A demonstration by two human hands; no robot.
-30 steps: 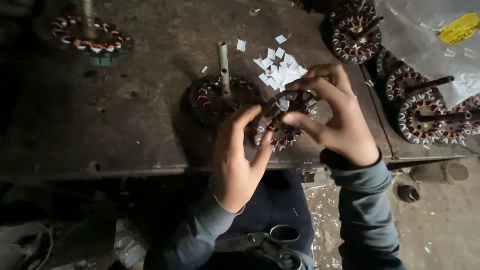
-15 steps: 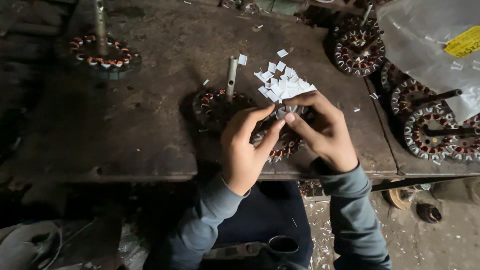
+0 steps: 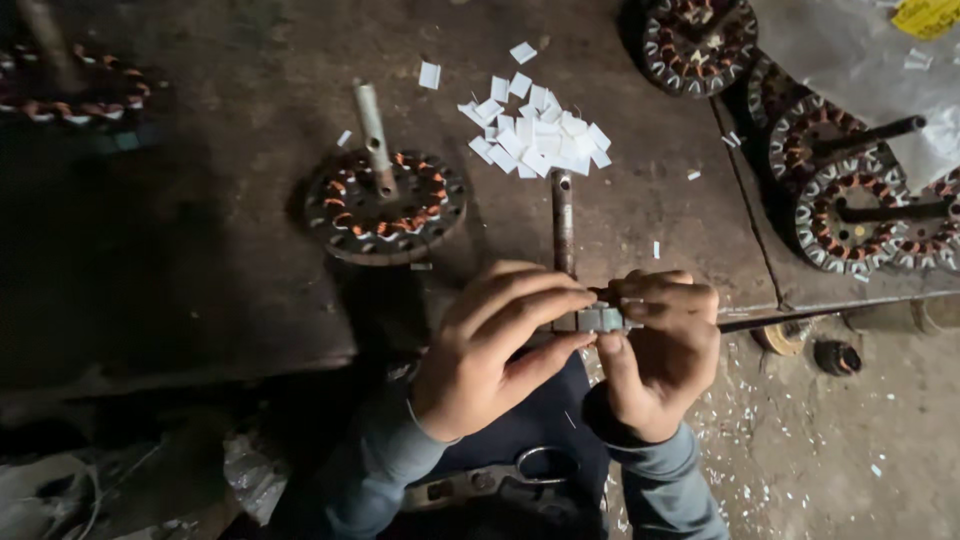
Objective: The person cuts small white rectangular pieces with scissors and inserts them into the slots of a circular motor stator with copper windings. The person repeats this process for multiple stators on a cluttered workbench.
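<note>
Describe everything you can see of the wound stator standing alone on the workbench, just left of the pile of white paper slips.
The stator is a dark, round metal disc lying flat on the worn workbench. A ring of copper-coloured coils with pale insulation runs around it between radial teeth. A grey metal shaft rises from its centre, leaning slightly away. It looks grimy and dull. Nothing else touches it: the white paper slips lie apart to its right, and both hands work nearer the bench edge.
</note>
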